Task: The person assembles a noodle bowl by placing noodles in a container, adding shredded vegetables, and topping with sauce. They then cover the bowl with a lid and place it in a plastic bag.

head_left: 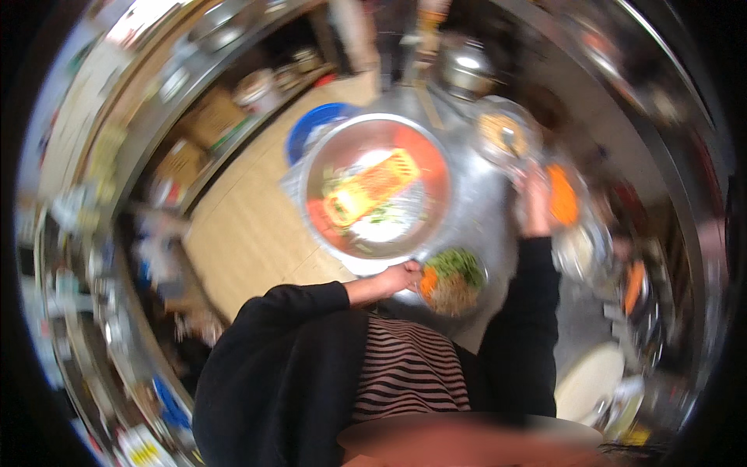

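My left hand (pixel 406 276) grips the near-left rim of a bowl (pixel 485 274), fingers closed at its edge. Inside lie green shreds, orange shreds and a brownish shredded food, side by side. My right hand (pixel 535 201) reaches forward on the right, beside a container of orange shreds (pixel 563 194); motion smears its fingers, so its grip is unclear. Just beyond that hand sits a bowl of pale yellowish food (pixel 498 134) with something dark, perhaps a utensil, in it. A large metal basin (pixel 436 183) stands ahead of my left hand, with an orange-yellow grater (pixel 377 187) slanting inside among green scraps.
A steel counter (pixel 482 206) carries these things. A lidded metal pot (pixel 467 68) is at its far end, and a clear container (pixel 577 251) on the right. Behind the basin is a blue tub (pixel 307 128). Shelves with boxes (pixel 208 117) line the left; a round board (pixel 591 381) lies lower right.
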Action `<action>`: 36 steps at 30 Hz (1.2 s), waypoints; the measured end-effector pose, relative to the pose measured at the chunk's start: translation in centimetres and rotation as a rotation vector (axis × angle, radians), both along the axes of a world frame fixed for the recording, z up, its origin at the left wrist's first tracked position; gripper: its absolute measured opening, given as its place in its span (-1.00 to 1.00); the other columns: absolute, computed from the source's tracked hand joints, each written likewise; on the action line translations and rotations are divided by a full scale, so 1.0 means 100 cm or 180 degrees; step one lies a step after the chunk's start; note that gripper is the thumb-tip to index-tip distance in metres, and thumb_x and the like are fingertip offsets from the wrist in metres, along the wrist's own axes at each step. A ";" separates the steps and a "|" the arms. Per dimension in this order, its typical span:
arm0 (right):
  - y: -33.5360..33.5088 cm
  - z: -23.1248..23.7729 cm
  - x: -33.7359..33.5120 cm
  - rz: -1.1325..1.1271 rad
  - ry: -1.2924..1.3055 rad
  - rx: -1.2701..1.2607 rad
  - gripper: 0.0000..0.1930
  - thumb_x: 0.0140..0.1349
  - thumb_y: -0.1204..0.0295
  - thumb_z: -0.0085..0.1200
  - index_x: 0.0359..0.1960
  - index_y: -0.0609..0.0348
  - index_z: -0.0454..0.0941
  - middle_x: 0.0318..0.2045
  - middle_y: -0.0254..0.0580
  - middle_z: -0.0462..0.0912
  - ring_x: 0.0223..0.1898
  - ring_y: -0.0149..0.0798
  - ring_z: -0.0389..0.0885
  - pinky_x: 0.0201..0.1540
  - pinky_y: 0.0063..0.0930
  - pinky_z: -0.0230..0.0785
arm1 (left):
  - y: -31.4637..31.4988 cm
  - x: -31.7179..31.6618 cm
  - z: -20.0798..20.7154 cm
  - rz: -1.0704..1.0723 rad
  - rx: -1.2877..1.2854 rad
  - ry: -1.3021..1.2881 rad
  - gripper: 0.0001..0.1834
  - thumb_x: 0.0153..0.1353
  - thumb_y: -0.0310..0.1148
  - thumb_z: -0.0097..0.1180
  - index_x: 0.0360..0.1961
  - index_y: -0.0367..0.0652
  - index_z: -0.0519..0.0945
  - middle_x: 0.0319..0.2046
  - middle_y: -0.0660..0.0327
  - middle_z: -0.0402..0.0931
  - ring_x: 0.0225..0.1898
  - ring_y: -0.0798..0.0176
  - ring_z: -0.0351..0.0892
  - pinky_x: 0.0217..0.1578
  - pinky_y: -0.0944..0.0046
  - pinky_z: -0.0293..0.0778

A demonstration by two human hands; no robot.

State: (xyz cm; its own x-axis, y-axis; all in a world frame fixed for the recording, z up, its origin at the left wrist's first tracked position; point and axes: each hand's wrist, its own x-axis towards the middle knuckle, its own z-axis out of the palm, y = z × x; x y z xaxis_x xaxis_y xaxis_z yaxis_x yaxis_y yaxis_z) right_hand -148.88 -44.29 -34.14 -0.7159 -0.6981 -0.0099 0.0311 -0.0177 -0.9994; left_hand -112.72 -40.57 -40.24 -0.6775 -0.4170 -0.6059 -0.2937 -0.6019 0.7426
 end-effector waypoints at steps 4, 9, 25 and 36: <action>-0.006 -0.009 -0.006 0.0014 -0.0636 0.0743 -0.68 0.29 0.14 -0.03 -0.23 0.16 0.53 -0.38 -0.26 0.61 -0.46 -0.45 0.50 -0.46 -0.63 0.29 | 0.004 0.058 0.001 0.0156 -0.0150 -0.0144 -0.86 0.15 -0.45 -0.01 -0.56 -0.11 0.42 -0.63 0.42 0.32 -0.59 0.49 0.35 -0.50 0.38 0.42; 0.014 -0.011 0.007 0.0222 -0.0364 0.0957 -0.69 0.27 0.05 -0.08 -0.45 -0.03 0.51 -0.59 -0.47 0.48 -0.60 -0.57 0.33 -0.58 -0.69 0.12 | 0.033 0.118 -0.014 0.0574 -0.0159 -0.0037 -0.79 0.13 -0.46 -0.03 -0.65 -0.11 0.37 -0.71 0.47 0.24 -0.68 0.53 0.19 -0.63 0.44 0.21; -0.029 0.072 0.292 0.2026 -0.0193 -0.0400 -0.59 0.27 0.41 -0.02 0.11 0.35 0.32 0.02 -0.04 0.49 0.01 -0.20 0.48 -0.03 -0.47 0.34 | 0.090 0.382 -0.053 0.2792 0.0513 0.0598 -0.85 0.16 -0.47 -0.04 -0.55 -0.17 0.47 -0.62 0.30 0.43 -0.58 0.39 0.44 -0.49 0.38 0.43; -0.119 0.039 0.458 0.2840 0.0206 0.0334 -0.62 0.28 0.43 -0.02 0.10 0.32 0.34 0.00 -0.05 0.51 -0.04 -0.22 0.52 -0.07 -0.48 0.38 | 0.127 0.704 -0.023 0.6658 -0.0867 0.0067 -0.83 0.21 -0.51 -0.12 -0.53 -0.18 0.42 -0.62 0.25 0.40 -0.64 0.29 0.43 -0.57 0.29 0.47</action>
